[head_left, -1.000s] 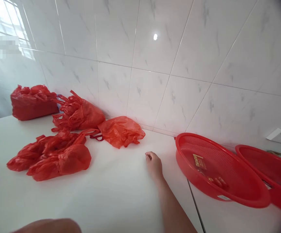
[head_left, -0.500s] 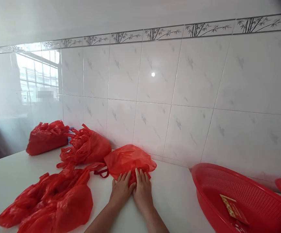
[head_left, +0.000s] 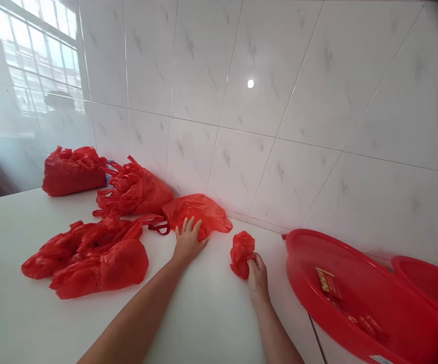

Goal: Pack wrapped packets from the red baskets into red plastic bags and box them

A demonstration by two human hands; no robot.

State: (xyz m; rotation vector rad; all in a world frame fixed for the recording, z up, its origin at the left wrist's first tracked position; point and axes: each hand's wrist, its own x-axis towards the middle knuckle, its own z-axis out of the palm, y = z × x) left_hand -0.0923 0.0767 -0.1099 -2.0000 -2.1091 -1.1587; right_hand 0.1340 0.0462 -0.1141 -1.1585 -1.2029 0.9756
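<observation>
My right hand (head_left: 257, 278) pinches a small crumpled red plastic bag (head_left: 242, 247) by its right side, above the white tabletop (head_left: 203, 313). Fingers spread, my left hand (head_left: 189, 241) rests on the front of a flatter red plastic bag (head_left: 203, 207) near the wall. What lies inside that bag is hidden. Just left of it is a fuller red bag (head_left: 143, 187) with bunched handles. Another heap of red bags (head_left: 101, 263) lies nearer to me, left of my left forearm.
A large red plastic basket (head_left: 298, 253) on the right holds a gold-and-red packet (head_left: 328, 283) and small items. Behind it stands a second red basket (head_left: 419, 265). A boxy red bag (head_left: 75, 174) sits at the far left, by the tiled wall (head_left: 196, 86).
My hands were together on the flat bag. Now my right hand has moved right, with a crumpled red bag in it, while my left stays with fingers spread. The view has tilted down.
</observation>
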